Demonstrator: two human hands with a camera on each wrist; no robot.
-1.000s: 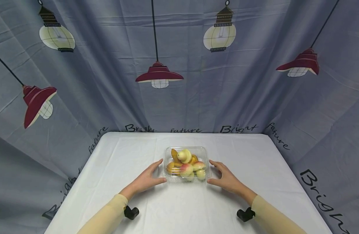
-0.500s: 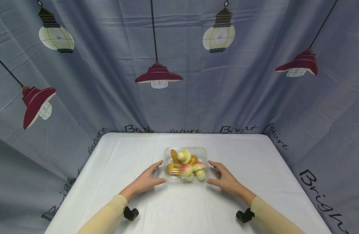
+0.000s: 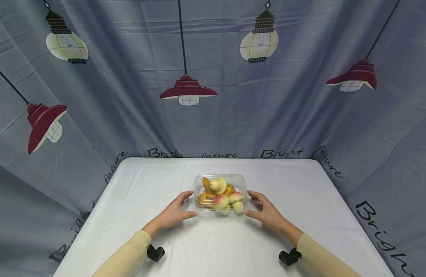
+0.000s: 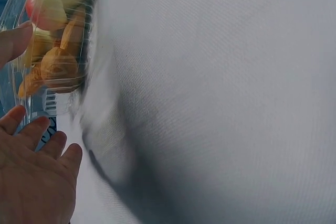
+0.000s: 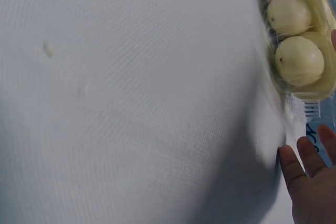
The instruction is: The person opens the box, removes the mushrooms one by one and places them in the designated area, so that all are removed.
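Observation:
A clear plastic box [image 3: 238, 179] with fruit in it sits on the white table. Through its lid I see a pale yellow fruit [image 3: 218, 185], a red-and-yellow one [image 3: 221, 201] and several orange-brown pieces [image 4: 59, 65]. On the left side my left hand [image 3: 174, 212] has thumb and fingers spread beside the box, loosely bent. My right hand [image 3: 267, 211] mirrors it at the right side. The tips lie at or very near the box walls; I cannot tell whether they touch. In the right wrist view, pale round fruit [image 5: 300, 60] shows through the plastic.
A white cloth [image 3: 157, 173] covers the table. Behind and at both sides hangs a grey-blue curtain [image 3: 213, 127] printed with lamps and lettering. Black camera mounts [image 3: 155, 252] sit at the wrists, by beige sleeves.
Both hands stay almost still beside the box. The right fingers have bent slightly. The box has not moved on the table.

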